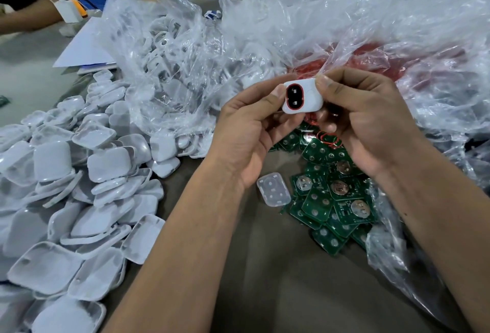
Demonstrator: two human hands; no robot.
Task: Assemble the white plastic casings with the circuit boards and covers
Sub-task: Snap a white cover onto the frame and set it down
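Both hands are raised over the bench (265,279) and hold one white casing (302,96) between them. The left hand (246,133) has its grip curled around the left end of the casing, with the thumb pressing on the front edge beside a black oval window that has a red ring. The right hand (368,123) pinches the right end, thumb on top and the other fingers curled behind and below. The casing is in the air, above the pile of green circuit boards (334,194), which lie on the bench just beside the right wrist. One clear cover (273,189) lies alone on the bench, touching the left edge of this pile and near the left wrist. On the left side a large heap of white shells (79,186) is spread over the bench. Behind the hands, a clear plastic bag (164,54) contains more white parts, and a second crumpled bag (397,48) contains red parts; what these parts are I cannot tell.
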